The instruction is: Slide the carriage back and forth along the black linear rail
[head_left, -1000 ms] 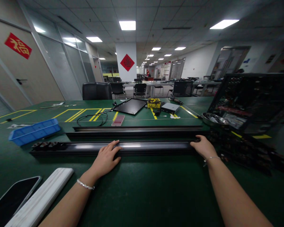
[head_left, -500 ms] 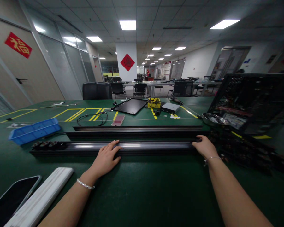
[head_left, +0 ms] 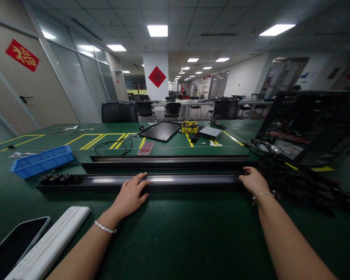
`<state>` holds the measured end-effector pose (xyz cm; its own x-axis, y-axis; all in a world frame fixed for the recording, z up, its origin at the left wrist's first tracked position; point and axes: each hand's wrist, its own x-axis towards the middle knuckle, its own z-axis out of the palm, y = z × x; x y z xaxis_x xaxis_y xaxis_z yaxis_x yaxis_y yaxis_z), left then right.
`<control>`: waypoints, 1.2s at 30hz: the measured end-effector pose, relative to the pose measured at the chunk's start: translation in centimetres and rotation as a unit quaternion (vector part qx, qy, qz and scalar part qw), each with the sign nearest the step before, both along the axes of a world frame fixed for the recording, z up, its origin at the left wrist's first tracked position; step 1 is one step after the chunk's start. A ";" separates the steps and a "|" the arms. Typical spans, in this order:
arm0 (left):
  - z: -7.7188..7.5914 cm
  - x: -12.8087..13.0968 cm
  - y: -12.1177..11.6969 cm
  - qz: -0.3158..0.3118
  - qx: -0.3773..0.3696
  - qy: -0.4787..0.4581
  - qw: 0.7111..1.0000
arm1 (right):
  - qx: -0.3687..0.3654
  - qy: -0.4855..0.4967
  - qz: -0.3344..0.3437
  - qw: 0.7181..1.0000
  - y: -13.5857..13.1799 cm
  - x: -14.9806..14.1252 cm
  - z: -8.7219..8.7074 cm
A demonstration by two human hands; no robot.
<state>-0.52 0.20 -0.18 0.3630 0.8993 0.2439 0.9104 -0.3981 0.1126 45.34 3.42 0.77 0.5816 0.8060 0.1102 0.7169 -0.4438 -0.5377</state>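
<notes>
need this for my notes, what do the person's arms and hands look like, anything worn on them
Both forearms are bare, with no sleeves in view, and neither the left hand nor the right hand wears a glove. A silver chain bracelet circles the left wrist, and a thinner silver bracelet circles the right wrist.

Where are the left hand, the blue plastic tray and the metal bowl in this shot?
Left hand [head_left: 130, 193], head view, on the back of the hand.
Blue plastic tray [head_left: 46, 167], head view, on its front wall.
Metal bowl [head_left: 261, 151], head view, on its near wall.
</notes>
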 end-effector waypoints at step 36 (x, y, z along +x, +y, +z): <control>0.2 0.1 -0.1 0.006 0.008 0.005 1.000 | 0.242 -0.059 -0.140 0.958 -1.8 3.2 -0.5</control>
